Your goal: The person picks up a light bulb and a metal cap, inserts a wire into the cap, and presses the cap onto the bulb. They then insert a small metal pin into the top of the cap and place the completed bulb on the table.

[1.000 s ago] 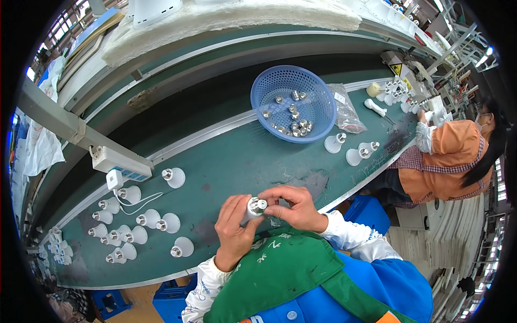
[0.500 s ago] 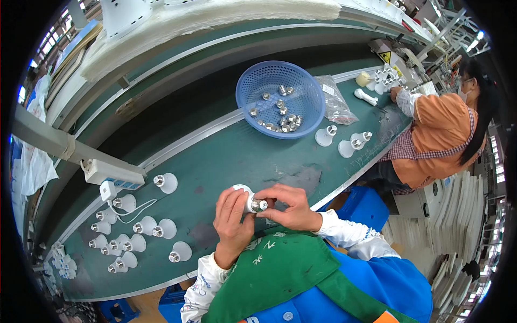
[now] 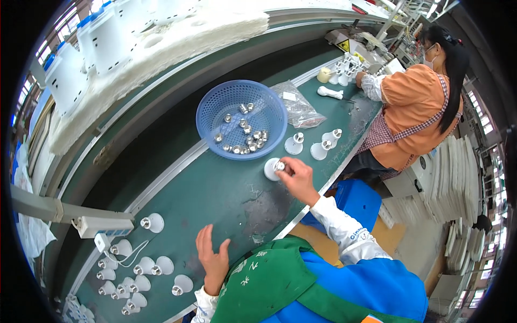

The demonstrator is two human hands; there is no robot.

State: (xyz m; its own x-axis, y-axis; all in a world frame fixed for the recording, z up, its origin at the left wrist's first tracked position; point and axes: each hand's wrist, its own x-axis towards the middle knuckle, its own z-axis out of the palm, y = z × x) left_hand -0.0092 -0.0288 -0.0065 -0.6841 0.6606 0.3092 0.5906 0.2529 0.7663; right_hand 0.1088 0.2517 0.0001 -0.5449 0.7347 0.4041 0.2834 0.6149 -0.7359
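Observation:
My right hand [image 3: 299, 180] is closed on the metal screw cap of a white cone-shaped light bulb [image 3: 271, 171], which stands wide end down on the bench or just above it; I cannot tell which. Empty, with fingers spread, my left hand [image 3: 213, 258] hovers over the front of the green bench [image 3: 210, 199]. Beyond the right hand is a blue perforated basket [image 3: 203, 126] with several loose metal screw caps [image 3: 247, 129] in it. Three similar bulbs [image 3: 320, 151] stand at the right of the held one. At the left, several more bulbs [image 3: 182, 284] are grouped.
A white power strip [image 3: 102, 226] with a plugged-in charger and cable lies at the left. Beside the basket is a clear plastic bag [image 3: 299, 107]. A co-worker in orange [image 3: 412, 102] works at the bench's far right. A blue crate [image 3: 355, 207] stands below the edge.
Both hands held the bulb close to my body. My right hand has carried it forward to the right, near the basket; my left hand has let go and opened. The view has shifted.

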